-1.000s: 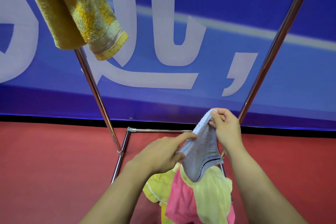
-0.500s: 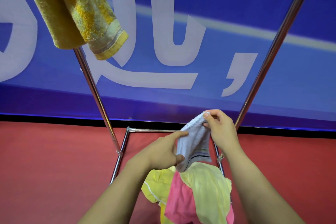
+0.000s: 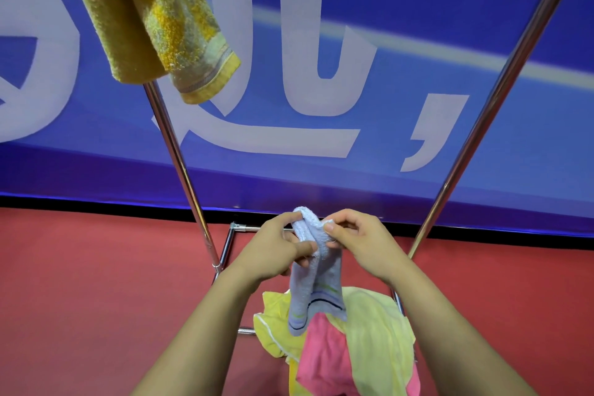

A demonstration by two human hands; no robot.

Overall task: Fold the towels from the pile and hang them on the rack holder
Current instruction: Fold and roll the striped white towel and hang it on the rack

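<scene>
A small pale blue-grey towel point(image 3: 316, 273) with dark and green stripes near its lower hem hangs folded lengthwise between the two hands, its looped top edge bunched above the fingertips. The left hand point(image 3: 276, 251) pinches the upper part from one side, thumb across the front of the cloth and the other fingers curled behind it. The right hand point(image 3: 360, 244) grips the same top fold from the other side, thumb and forefinger closed on the terry edge. The towel's lower end dangles below both hands, just over the pile point(image 3: 347, 344) of light yellow and pink cloths on the red floor point(image 3: 96, 283).

Beyond the fingers stand the slanted chrome tubes of the rack point(image 3: 180, 157), with its base bars just behind and below the hands. High above the left hand a folded yellow towel point(image 3: 154, 19) hangs from the rack's top. A blue banner point(image 3: 418, 26) with large white characters fills the background.

The rack's top bar is cut off at the upper edge, and the pile hides part of the base.
</scene>
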